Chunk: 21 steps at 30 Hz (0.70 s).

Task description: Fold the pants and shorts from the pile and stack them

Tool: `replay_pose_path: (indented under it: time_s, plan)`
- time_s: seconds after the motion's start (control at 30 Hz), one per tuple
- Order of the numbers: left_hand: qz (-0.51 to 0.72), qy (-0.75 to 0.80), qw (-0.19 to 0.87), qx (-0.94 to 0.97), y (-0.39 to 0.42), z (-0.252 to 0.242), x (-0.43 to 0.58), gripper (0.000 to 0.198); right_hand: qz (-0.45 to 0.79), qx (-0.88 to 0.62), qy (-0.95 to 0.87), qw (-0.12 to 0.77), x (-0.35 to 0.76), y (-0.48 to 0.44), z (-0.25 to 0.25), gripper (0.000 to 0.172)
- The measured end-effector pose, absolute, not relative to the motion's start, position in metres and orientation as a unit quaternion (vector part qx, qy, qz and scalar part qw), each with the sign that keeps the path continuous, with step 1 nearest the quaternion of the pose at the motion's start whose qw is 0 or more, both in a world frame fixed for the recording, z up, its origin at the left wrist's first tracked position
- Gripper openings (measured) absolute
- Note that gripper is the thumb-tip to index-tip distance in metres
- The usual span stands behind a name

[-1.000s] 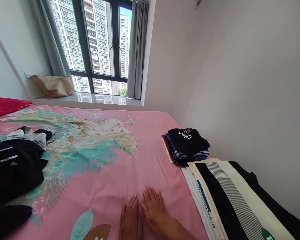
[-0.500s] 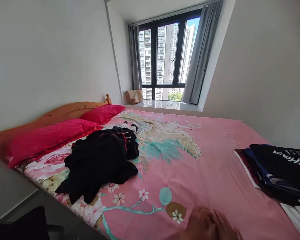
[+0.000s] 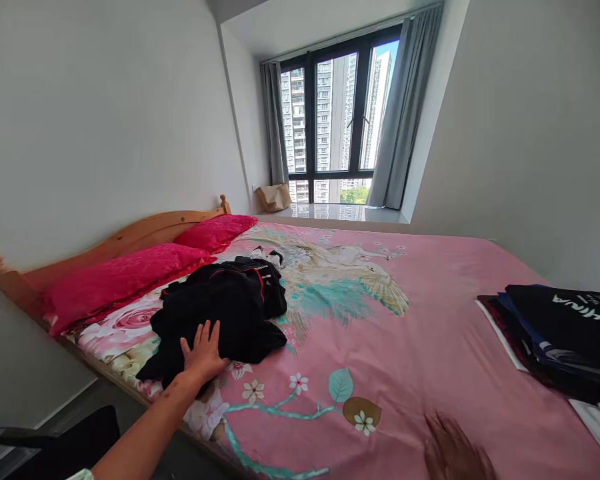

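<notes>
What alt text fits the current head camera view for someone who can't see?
The left hand, spread open, is at a heap of black clothes on a pink patterned bedspread; the right hand is over the bedspread. Folded clothes lie at the right.

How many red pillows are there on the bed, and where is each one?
2. The nearer red pillow lies along the wooden headboard, beside the black clothes; the farther red pillow lies toward the window. Anything under the clothes is hidden.

Right hand [image 3: 455, 450] seemingly blurry, partly below frame.
</notes>
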<state>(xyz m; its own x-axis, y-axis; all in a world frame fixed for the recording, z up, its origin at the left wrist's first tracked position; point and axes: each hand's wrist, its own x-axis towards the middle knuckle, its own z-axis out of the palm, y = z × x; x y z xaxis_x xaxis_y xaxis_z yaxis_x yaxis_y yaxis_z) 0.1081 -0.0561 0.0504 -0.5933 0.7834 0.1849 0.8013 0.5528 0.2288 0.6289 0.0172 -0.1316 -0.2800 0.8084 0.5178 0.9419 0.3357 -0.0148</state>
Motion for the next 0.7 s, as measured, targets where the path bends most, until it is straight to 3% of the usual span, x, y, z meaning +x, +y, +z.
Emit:
replay_pose_path:
  time_s: [0.17,0.37,0.47,0.53,0.6,0.7]
  plan:
    - [-0.220,-0.878,-0.010,-0.425,-0.089,0.090,0.110,0.040,-0.131,-0.586,-0.766,0.230,0.624,0.012,-0.124,0.051]
    - [-0.380,-0.796,-0.052,-0.467,-0.076,0.160,0.210,0.035,-0.092,-0.603,-0.764,0.209,0.622,0.010,-0.124,0.051]
    - [-0.410,-0.733,-0.118,-0.530,-0.098,0.140,0.306,0.032,-0.070,-0.621,-0.758,0.186,0.621,0.007,-0.120,0.052]
    - [-0.431,-0.658,-0.232,-0.572,-0.128,0.109,0.365,0.034,-0.054,-0.634,-0.753,0.166,0.619,0.002,-0.116,0.053]
    - [-0.379,-0.580,-0.377,-0.615,-0.161,0.075,0.405,0.032,-0.038,-0.642,-0.751,0.147,0.618,-0.002,-0.113,0.054]
    - [-0.307,-0.528,-0.467,-0.639,-0.202,0.042,0.428,0.028,-0.013,-0.660,-0.740,0.127,0.617,-0.010,-0.110,0.055]
